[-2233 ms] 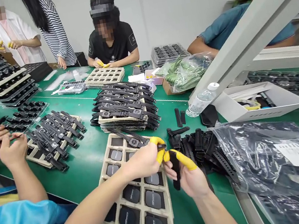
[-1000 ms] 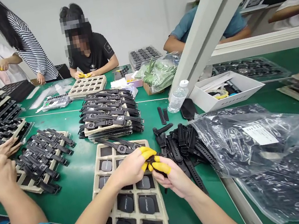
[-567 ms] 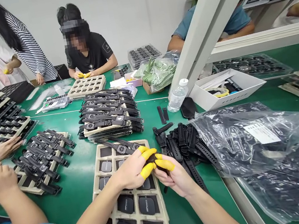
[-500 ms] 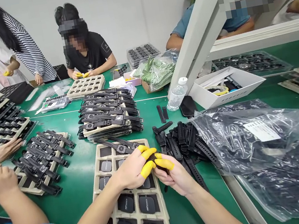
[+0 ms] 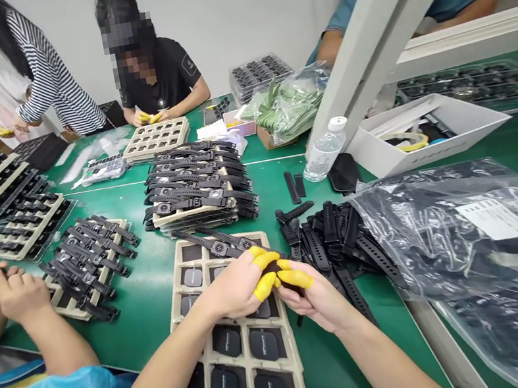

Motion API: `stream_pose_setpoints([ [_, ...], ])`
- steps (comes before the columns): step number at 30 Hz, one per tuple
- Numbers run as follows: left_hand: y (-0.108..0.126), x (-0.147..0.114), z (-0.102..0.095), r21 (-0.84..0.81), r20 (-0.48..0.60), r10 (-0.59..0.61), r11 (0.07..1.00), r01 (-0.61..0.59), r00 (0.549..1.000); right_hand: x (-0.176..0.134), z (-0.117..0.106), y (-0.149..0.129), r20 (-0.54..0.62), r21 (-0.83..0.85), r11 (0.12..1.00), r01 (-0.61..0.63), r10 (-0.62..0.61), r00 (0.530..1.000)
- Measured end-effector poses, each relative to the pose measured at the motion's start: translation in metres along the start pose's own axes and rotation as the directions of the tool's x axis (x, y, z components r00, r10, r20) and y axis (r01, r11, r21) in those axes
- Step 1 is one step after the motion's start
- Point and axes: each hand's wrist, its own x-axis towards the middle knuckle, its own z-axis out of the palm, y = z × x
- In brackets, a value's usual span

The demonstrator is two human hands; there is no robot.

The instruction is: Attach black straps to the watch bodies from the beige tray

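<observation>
My left hand [image 5: 240, 285] and my right hand [image 5: 316, 295] meet over the right side of a beige tray [image 5: 294, 355]. Yellow finger cots cover the thumbs and index fingers. Pinched between both hands is a small black watch piece [image 5: 272, 269], largely hidden by the fingers; whether it is case or strap I cannot tell. Square black watch cases [image 5: 264, 343] lie in the tray's compartments. Two watches with straps [image 5: 219, 249] rest across its far end. Beside my right hand lies a heap of loose black watch straps [image 5: 315, 244].
Ahead stands a stack of trays with strapped watches [image 5: 195, 188]. A water bottle [image 5: 326, 150], a white box [image 5: 424, 138] and plastic bags of black parts [image 5: 444, 221] are on the right. On the left, a co-worker's hands [image 5: 20, 293] work near another watch tray [image 5: 89, 267].
The view has turned slightly left, so the scene sits farther right. Both my hands keep their pinch on the black piece. The person in stripes has moved an arm towards the person in white.
</observation>
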Motion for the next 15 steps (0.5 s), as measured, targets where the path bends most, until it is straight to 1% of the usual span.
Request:
stream_pose_setpoints([
  [3, -0.003, 0.000, 0.005, -0.160, -0.116, -0.081, 0.985, 0.062, 0.990, -0.001, 0.001, -0.002, -0.007, 0.008, 0.998, 0.054, -0.054, 0.999],
  [5, -0.003, 0.002, 0.008, -0.301, -0.216, -0.159, 0.950, 0.089, 0.963, -0.002, 0.004, -0.003, -0.016, -0.014, 0.994, 0.111, -0.112, 0.994],
  [7, -0.002, 0.004, 0.012, -0.460, -0.287, -0.239, 0.884, 0.086, 0.928, -0.003, 0.006, -0.002, -0.023, -0.044, 0.989, 0.144, -0.145, 0.989],
  [8, -0.001, 0.005, 0.014, -0.556, -0.296, -0.281, 0.828, 0.075, 0.913, -0.004, 0.007, -0.001, -0.023, -0.059, 0.989, 0.138, -0.139, 0.990],
  [9, 0.000, 0.006, 0.016, -0.657, -0.282, -0.326, 0.751, 0.066, 0.902, -0.004, 0.008, -0.001, -0.020, -0.074, 0.990, 0.118, -0.120, 0.993],
  [11, 0.002, 0.008, 0.020, -0.818, -0.222, -0.416, 0.572, 0.063, 0.882, -0.005, 0.007, 0.000, -0.006, -0.107, 0.993, 0.052, -0.053, 0.999],
  [12, 0.003, 0.008, 0.021, -0.866, -0.198, -0.461, 0.495, 0.065, 0.865, -0.006, 0.006, 0.000, 0.004, -0.123, 0.992, 0.020, -0.020, 1.000],
  [13, 0.002, 0.009, 0.020, -0.897, -0.188, -0.509, 0.438, 0.064, 0.840, -0.007, 0.005, -0.001, 0.015, -0.139, 0.990, -0.007, 0.009, 1.000],
  [14, 0.002, 0.009, 0.018, -0.913, -0.202, -0.560, 0.405, 0.053, 0.804, -0.007, 0.004, -0.003, 0.027, -0.156, 0.987, -0.032, 0.037, 0.999],
  [15, 0.000, 0.010, 0.015, -0.921, -0.234, -0.611, 0.388, 0.029, 0.757, -0.008, 0.002, -0.004, 0.040, -0.174, 0.983, -0.058, 0.066, 0.997],
])
